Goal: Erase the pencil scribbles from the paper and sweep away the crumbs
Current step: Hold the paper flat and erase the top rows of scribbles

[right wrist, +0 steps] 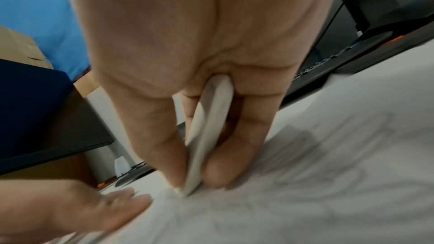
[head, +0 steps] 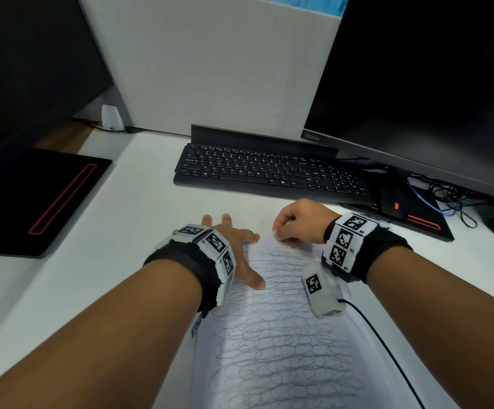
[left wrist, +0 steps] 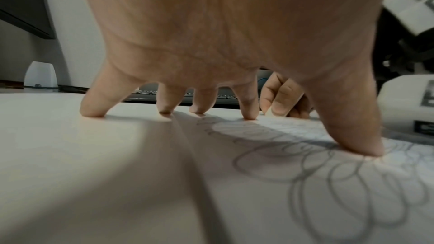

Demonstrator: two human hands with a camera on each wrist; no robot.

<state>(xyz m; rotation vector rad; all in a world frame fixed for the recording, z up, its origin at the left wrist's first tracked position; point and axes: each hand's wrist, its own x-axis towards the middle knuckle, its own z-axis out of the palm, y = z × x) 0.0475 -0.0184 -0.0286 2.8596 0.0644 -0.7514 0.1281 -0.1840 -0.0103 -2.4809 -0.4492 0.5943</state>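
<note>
Right now the white sheet of paper [head: 284, 335] w/ grey looping pencil scribbles [head: 281, 352] lies flat on the white tabletop [head: 139, 208], between both forearms. Left hand [head: 234, 246] is spread wide, fingertips [left wrist: 250, 116] and thumb pressing the paper's left edge near its far corner. Right hand [head: 302, 222] pinches a thin white eraser [right wrist: 206, 140] btwn thumb and fingers, its tip touching the paper's far edge, just beside the left hand. Black keyboard [head: 269, 169] sits beyond.

The white surface [head: 139, 202] carries the scribbled paper [head: 284, 349], a black keyboard [head: 269, 172] behind it, and two monitor bases [head: 39, 199].
</note>
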